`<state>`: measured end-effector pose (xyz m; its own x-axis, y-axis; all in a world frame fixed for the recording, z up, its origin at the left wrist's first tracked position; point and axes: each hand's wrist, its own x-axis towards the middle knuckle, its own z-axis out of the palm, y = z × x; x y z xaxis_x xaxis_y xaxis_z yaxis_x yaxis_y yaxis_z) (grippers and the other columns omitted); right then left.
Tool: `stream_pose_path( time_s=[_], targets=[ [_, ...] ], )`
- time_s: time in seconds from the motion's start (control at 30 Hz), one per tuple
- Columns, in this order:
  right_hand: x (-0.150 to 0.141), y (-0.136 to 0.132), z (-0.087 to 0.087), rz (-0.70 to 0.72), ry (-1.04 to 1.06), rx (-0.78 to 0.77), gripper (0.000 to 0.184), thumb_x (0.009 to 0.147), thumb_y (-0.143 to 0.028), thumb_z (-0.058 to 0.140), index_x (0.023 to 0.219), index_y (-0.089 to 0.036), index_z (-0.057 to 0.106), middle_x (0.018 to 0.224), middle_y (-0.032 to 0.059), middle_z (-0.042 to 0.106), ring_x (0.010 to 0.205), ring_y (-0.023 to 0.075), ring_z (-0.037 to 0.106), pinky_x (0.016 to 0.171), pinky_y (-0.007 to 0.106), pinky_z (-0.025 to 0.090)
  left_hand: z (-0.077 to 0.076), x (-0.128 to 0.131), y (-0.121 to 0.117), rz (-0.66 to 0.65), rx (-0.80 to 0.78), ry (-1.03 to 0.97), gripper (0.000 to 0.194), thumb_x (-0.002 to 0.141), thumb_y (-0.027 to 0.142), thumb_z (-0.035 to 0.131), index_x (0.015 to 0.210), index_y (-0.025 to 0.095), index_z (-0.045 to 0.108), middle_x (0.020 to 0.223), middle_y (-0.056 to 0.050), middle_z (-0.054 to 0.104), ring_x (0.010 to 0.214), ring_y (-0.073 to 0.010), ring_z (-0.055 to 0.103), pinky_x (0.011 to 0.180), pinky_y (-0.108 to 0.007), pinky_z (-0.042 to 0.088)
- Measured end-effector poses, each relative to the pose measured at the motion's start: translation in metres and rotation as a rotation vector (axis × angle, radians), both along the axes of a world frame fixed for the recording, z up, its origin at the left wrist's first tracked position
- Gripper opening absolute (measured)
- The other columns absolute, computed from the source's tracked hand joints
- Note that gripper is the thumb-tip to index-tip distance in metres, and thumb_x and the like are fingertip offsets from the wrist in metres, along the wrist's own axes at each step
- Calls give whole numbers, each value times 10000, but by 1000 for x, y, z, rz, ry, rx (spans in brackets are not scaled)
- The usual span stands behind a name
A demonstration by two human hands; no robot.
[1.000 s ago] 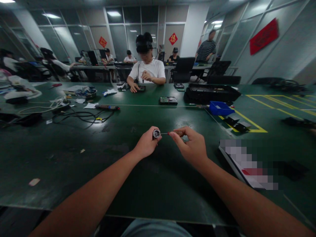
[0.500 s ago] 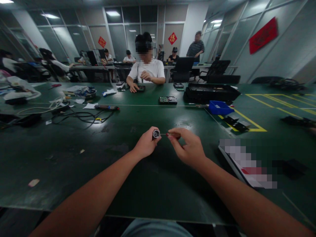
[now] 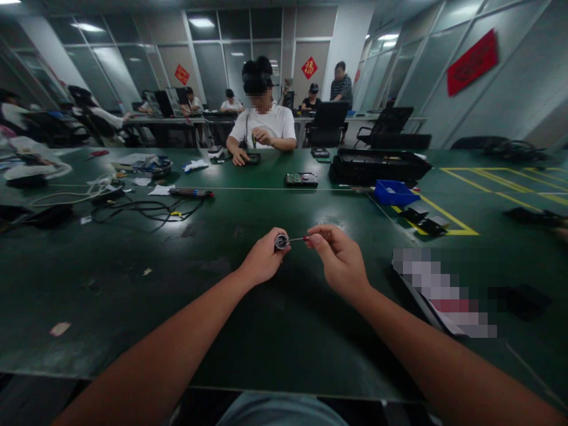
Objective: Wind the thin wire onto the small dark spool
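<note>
My left hand (image 3: 261, 260) is closed around a small dark cylindrical part (image 3: 281, 242). Its round end, with a silvery rim, faces me; the rest is hidden in the fingers. Between thumb and fingers, my right hand (image 3: 345, 260) pinches a thin screwdriver (image 3: 298, 239) with a metal shaft and a reddish collar. The shaft points left, and its tip meets the side of the cylindrical part near the rim. Most of the screwdriver's handle is covered by my right hand. Both hands are held over the green table (image 3: 284, 331).
A hard drive (image 3: 301, 179) lies ahead, with a black tray (image 3: 379, 167) and a blue bin (image 3: 396, 193) to its right. Black cables (image 3: 142, 210) and a dark tool (image 3: 191, 193) lie left. A blurred-out white item (image 3: 426, 296) is at right. Across sits a co-worker (image 3: 261, 121).
My right hand has shifted slightly and its fingers have changed their grip on the screwdriver, with more shaft showing. My left hand stays put. A person in the background has moved left.
</note>
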<state>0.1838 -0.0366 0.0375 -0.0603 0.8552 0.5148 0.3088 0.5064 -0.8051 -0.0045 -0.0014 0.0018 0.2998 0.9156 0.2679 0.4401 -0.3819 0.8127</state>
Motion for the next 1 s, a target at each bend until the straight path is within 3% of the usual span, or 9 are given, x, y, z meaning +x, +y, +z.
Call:
stream_pose_path(
  time_s=[0.17,0.27,0.67,0.87,1.0],
  targets=[
    [1,18,-9,24,422,-213,248,925,-438,558,950,-200,624,836,35,671,733,163,670,753,378,585,4,0,-1,-18,-43,-34,144,891,250,546,1028,224,510,813,26,584,625,-112,577,613,-250,440],
    [2,22,-12,17,505,-242,251,924,-449,556,953,-205,605,843,30,659,737,158,661,753,379,590,5,0,-1,-5,-42,-35,149,890,254,552,1030,223,512,810,26,587,629,-113,580,612,-248,441],
    [-1,-1,1,-121,-98,102,195,964,-369,526,1035,-214,621,846,37,713,763,171,687,701,314,526,3,1,-1,12,0,-13,151,887,254,556,1030,220,522,873,0,612,686,-128,571,633,-253,435],
    [2,-4,7,-236,-388,249,336,830,-512,688,688,-215,624,602,-10,641,518,129,580,513,258,402,1,0,0,19,21,32,156,884,262,558,1028,219,518,861,-1,594,708,-137,581,643,-251,436],
    [2,-5,6,-238,-429,283,365,835,-518,683,656,-209,610,569,-17,619,490,116,557,502,252,381,0,-1,0,7,22,57,158,888,272,556,1033,219,519,883,-10,605,709,-138,582,643,-250,435]
  ],
)
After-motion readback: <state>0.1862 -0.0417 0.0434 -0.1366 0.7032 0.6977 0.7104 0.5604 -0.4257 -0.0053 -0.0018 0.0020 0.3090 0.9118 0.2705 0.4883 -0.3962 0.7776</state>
